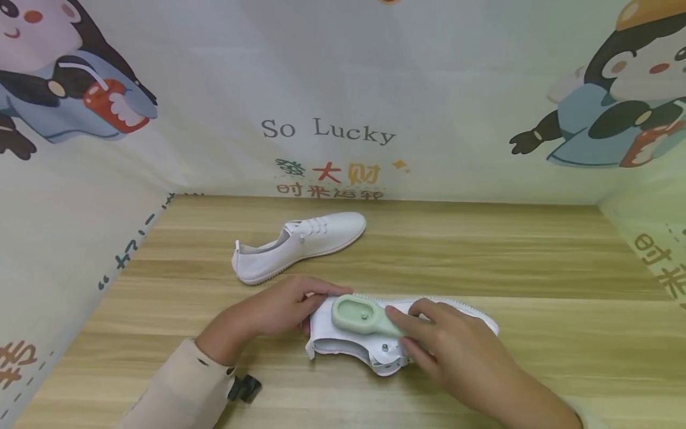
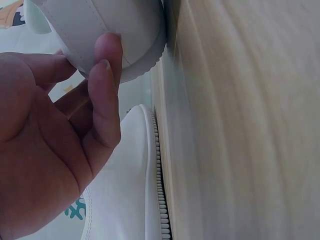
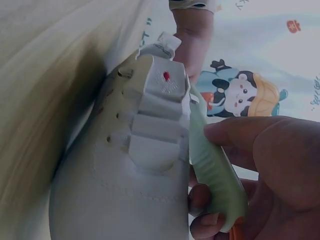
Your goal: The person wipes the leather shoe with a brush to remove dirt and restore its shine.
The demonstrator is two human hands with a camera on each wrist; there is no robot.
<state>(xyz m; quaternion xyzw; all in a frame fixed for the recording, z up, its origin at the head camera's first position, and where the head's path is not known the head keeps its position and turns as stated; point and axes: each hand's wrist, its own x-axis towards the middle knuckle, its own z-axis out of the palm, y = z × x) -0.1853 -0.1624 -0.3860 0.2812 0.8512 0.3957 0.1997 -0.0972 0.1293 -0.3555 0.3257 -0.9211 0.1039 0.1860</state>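
A white shoe [image 1: 321, 325] lies on its side, with its opening facing the near edge and its toe to the right. My left hand [image 1: 281, 307] holds its heel, fingers and thumb pinching the heel [image 2: 95, 25] in the left wrist view. In my right hand [image 1: 455, 339] is the handle of a light green shoe brush [image 1: 356, 314], gripped between thumb and fingers. The brush head lies flat against the shoe's upturned side, near the heel; its underside is hidden. Lace holes and a tongue [image 3: 157, 125] with a red mark show in the right wrist view.
Another white shoe [image 1: 321, 235] stands behind, toe pointing right. Both shoes are on a wood-grain table [image 1: 536, 262]. Printed cloth walls [image 1: 455, 119] rise at the back and both sides. A small black object [image 1: 245, 388] sits by my left sleeve.
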